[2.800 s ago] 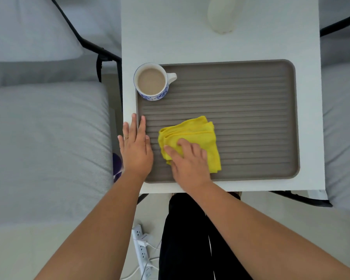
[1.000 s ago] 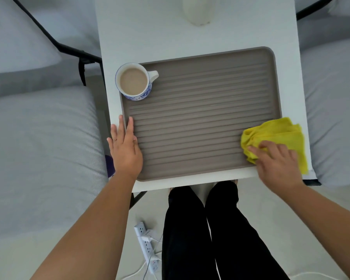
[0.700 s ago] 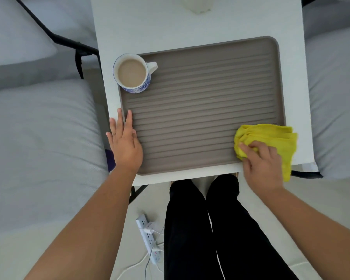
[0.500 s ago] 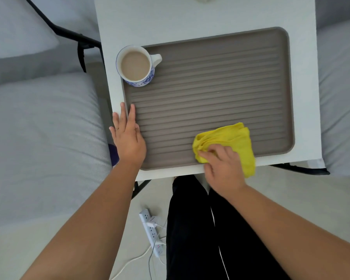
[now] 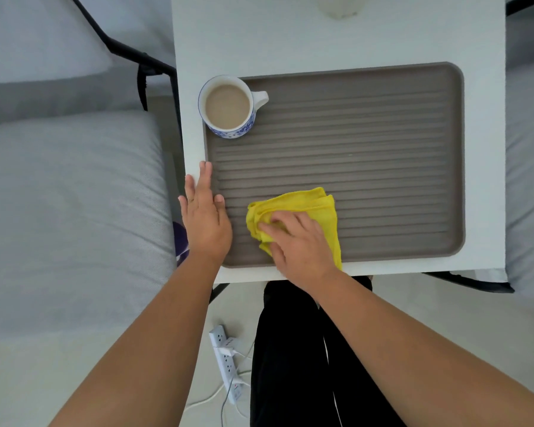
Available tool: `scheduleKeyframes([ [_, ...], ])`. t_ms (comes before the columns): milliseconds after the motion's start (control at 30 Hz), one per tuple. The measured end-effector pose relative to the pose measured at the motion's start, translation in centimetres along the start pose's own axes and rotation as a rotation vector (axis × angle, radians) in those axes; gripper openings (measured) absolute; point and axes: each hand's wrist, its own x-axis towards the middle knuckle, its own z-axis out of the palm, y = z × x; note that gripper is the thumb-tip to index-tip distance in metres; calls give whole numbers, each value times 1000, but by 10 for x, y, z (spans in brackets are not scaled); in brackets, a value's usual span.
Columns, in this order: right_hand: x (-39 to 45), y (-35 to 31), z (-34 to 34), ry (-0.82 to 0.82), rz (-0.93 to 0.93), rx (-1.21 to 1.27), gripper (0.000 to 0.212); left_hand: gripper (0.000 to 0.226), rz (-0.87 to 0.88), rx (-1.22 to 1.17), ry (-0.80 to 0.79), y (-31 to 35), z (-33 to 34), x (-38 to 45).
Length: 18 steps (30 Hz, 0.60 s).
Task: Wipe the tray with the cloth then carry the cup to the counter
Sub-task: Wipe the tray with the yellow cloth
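A ribbed grey-brown tray (image 5: pixel 383 143) lies on a small white table (image 5: pixel 321 38). A blue-and-white cup (image 5: pixel 228 106) full of milky coffee stands in the tray's far left corner, handle pointing right. My right hand (image 5: pixel 299 245) presses a folded yellow cloth (image 5: pixel 309 204) onto the tray's near left part, fingers spread over it. My left hand (image 5: pixel 204 215) lies flat on the tray's left rim with fingers straight, holding nothing. Both hands are well short of the cup.
Grey cushioned seats with black frames flank the table on the left (image 5: pixel 68 217) and right (image 5: pixel 530 180). A pale object (image 5: pixel 339 6) stands at the table's far edge. A white power strip (image 5: pixel 225 362) with cables lies on the floor by my legs.
My right hand has swept the cloth from the tray's near right corner leftward to its near left part. The left hand stays on the left rim; the cup has not moved.
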Motion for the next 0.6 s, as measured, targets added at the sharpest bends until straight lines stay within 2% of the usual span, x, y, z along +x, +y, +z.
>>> scheduleKeyframes([
  [100,21,2,-5,80,118,-14,41,54,-13,-42,21,0,-1,-2],
  [200,41,-8,-4,74,183,-37,43,50,0,-62,32,-2,-1,-3],
  [400,62,-17,-5,-17,68,-180,44,50,-1,-74,51,0,-3,-3],
  [500,56,-2,-16,-5,27,-241,39,51,-15,-92,53,2,-3,-4],
  [600,44,24,-32,52,81,-232,37,52,-30,-100,43,0,-2,-3],
])
